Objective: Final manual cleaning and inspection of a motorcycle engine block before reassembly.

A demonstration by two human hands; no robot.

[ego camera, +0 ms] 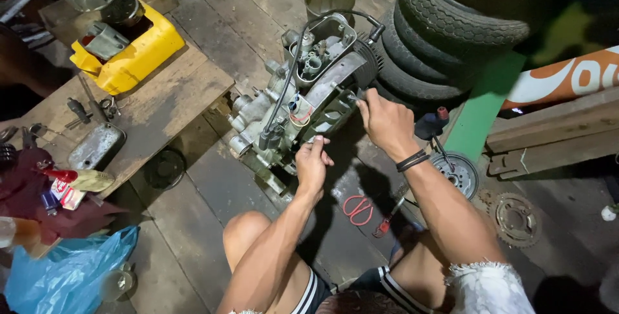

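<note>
Engine block (pixel 303 95), grey and greasy, is set on the plank floor (pixel 213 178) between a low wooden bench (pixel 161 95) and stacked tyres (pixel 445 30) that crowd its far side. A yellow container (pixel 132 56) is seen on the bench. Open floor lies at the near side, where red scissors (pixel 358 209) lie. The left hand (pixel 312 163) is closed on the block's lower edge; the right hand (pixel 385 120) is pinched on a small part there.
</note>
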